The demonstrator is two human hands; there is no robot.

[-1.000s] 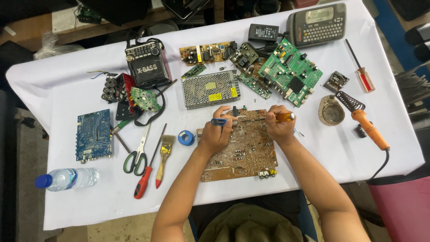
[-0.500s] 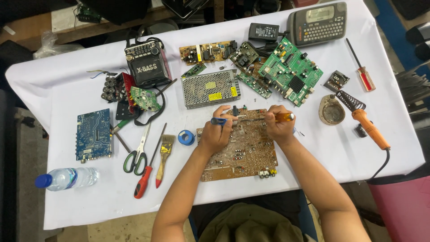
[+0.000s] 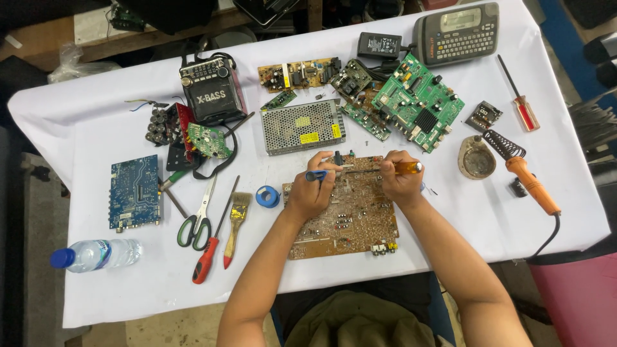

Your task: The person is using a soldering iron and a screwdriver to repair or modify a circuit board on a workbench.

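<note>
A brown circuit board lies flat on the white-covered table in front of me. My left hand rests on the board's upper left part and grips a blue-handled tool whose tip I cannot make out. My right hand is on the board's upper right edge, closed around a screwdriver with an amber handle. Its thin shaft runs left toward the left hand, over the board's top edge.
A soldering iron and round stand lie right. A green board, metal power supply, radio and label maker sit behind. Scissors, brush, tape roll, blue board, bottle lie left.
</note>
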